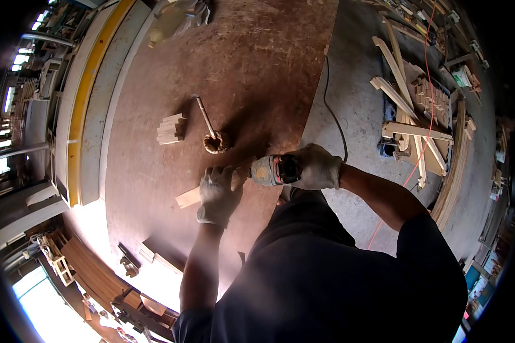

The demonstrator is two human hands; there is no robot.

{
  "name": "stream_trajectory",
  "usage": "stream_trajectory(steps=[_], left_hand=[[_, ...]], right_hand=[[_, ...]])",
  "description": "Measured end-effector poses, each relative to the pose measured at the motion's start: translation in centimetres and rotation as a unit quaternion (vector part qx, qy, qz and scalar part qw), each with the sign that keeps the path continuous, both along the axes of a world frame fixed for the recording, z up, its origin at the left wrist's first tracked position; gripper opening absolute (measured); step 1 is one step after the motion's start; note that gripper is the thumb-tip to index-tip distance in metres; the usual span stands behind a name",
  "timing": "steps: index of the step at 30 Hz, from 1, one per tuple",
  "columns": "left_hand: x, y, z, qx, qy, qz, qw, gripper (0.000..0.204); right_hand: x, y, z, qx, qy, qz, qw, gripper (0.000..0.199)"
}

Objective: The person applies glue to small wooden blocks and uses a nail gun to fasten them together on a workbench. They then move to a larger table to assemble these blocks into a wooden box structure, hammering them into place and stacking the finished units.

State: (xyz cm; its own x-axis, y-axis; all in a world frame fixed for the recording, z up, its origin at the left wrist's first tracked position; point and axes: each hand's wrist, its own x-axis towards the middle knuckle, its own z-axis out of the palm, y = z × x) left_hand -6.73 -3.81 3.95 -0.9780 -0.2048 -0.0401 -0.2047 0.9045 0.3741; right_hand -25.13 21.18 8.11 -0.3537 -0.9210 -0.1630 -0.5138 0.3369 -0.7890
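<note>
My right hand, in a pale work glove, is wrapped round a corded power tool with a grey body and a black and red end. The tool lies level over the brown tabletop, its grey end toward my left hand. My left hand, gloved too, is closed over a light flat wooden piece, which sticks out on its left side. The fingertips and the tool's tip are partly hidden. Beyond the hands stands a crusted brown pot with a stick leaning out.
A small stack of wooden blocks lies left of the pot. A black cord runs along the right side of the table. Loose timber lengths are piled at right, crossed by a red hose. A yellow-striped beam borders the left.
</note>
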Motion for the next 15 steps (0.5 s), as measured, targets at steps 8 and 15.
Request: stream_trajectory(steps=[8, 15], left_hand=[[0.5, 0.0, 1.0, 0.014, -0.001, -0.005, 1.000, 0.053], [0.8, -0.4, 0.0, 0.009, 0.028, -0.010, 1.000, 0.050]], right_hand=[[0.0, -0.3, -0.3, 0.015, 0.014, 0.016, 1.000, 0.037], [0.0, -0.7, 0.0, 0.025, 0.010, 0.016, 1.000, 0.039]])
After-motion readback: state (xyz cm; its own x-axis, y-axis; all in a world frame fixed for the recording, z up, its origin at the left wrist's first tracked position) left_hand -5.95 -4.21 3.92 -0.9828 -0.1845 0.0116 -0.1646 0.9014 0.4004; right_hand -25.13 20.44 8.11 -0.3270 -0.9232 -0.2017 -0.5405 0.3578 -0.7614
